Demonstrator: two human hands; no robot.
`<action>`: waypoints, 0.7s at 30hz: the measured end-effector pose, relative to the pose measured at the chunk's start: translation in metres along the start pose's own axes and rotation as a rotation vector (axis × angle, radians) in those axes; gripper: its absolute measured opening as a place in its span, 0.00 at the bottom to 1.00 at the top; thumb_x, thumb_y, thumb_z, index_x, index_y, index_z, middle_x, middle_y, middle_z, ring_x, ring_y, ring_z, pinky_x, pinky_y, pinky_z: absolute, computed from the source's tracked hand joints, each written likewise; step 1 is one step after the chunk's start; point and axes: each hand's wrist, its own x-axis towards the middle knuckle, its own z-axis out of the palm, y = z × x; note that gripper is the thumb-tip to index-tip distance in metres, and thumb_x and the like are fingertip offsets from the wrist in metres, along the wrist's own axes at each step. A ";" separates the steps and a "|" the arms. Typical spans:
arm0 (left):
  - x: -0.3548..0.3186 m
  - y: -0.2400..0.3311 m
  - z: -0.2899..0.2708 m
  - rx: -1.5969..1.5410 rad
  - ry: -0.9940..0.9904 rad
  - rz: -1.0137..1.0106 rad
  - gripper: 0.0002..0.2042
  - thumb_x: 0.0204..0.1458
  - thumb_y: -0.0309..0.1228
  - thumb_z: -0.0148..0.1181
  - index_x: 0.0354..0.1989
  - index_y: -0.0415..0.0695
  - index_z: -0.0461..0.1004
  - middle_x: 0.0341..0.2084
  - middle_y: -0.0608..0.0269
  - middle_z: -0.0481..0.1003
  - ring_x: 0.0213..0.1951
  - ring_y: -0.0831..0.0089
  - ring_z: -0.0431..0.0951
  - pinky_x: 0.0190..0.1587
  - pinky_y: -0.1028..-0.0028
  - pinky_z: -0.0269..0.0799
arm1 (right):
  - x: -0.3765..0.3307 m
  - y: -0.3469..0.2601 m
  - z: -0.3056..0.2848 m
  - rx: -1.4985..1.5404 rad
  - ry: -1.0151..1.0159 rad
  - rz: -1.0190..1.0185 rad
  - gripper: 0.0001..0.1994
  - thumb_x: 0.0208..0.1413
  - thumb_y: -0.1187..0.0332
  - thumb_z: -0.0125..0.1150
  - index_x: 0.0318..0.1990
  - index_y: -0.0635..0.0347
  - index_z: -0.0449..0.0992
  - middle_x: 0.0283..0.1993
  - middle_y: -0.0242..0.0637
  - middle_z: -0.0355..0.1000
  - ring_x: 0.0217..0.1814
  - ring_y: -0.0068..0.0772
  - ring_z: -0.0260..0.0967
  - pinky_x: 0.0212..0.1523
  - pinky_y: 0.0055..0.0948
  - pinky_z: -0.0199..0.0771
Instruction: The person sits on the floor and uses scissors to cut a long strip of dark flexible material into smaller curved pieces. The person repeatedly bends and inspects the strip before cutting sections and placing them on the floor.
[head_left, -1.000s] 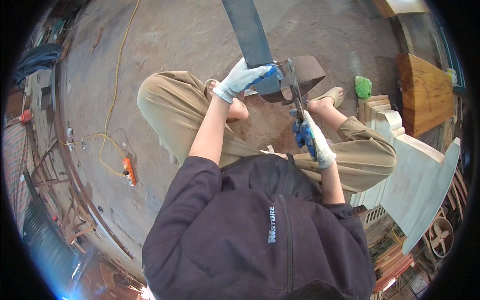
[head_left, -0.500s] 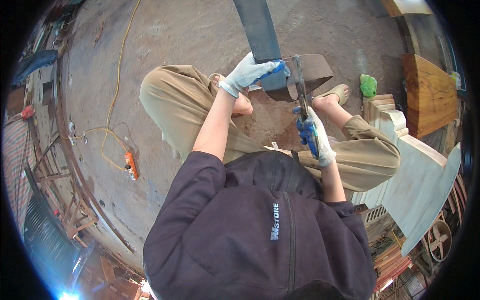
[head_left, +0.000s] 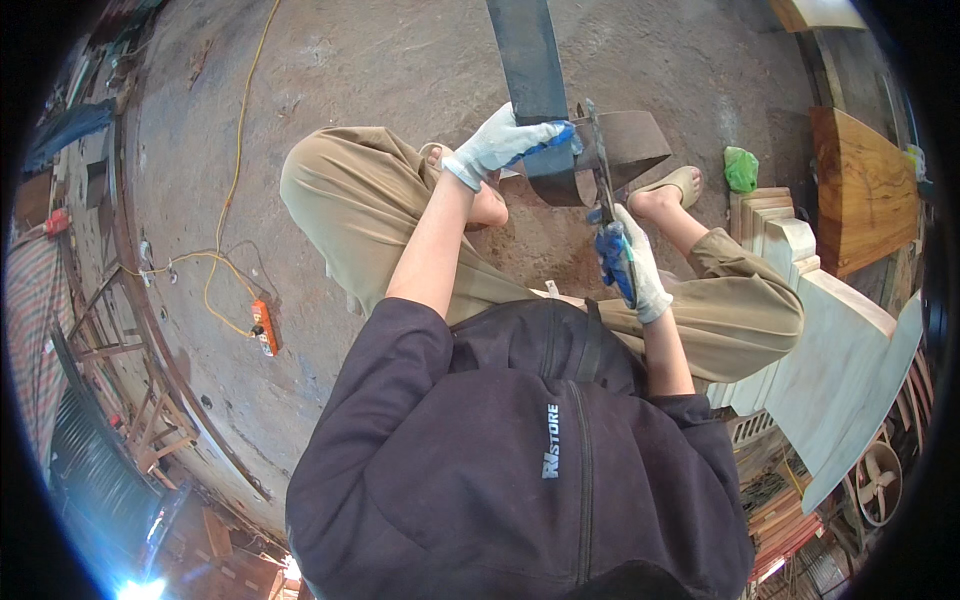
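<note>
My left hand (head_left: 508,142), in a white glove with blue on the fingers, grips a wide dark grey strip (head_left: 530,65) that looks like a sanding belt. The strip runs away from me at the top. Past my left fingers, its lower part bends into a curl, and a brownish stretch (head_left: 637,140) reaches to the right. My right hand (head_left: 638,268), gloved alike, is closed around the handles of long dark scissors (head_left: 601,160). Their blades point away from me at the strip's right edge, beside my left fingertips. How far the blades are apart is hard to make out.
Beside my right foot lies a green plastic bag (head_left: 741,169). Stacked pale moulded boards (head_left: 830,335) and a brown wooden block (head_left: 862,190) stand to the right. On the left, an orange power strip (head_left: 264,328) with a yellow cord lies on the floor. Bright light glares at lower left.
The strip's upper part has swung slightly right, and its curl has shifted a little right and down. Both hands keep their holds; the right hand and scissors have moved only slightly.
</note>
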 end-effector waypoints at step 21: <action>-0.001 0.003 0.004 0.012 -0.050 -0.098 0.12 0.52 0.30 0.62 0.42 0.38 0.75 0.35 0.65 0.77 0.36 0.78 0.76 0.40 0.78 0.73 | 0.026 0.010 -0.004 0.108 0.028 0.070 0.17 0.63 0.51 0.46 0.38 0.55 0.73 0.20 0.22 0.63 0.14 0.18 0.57 0.12 0.21 0.60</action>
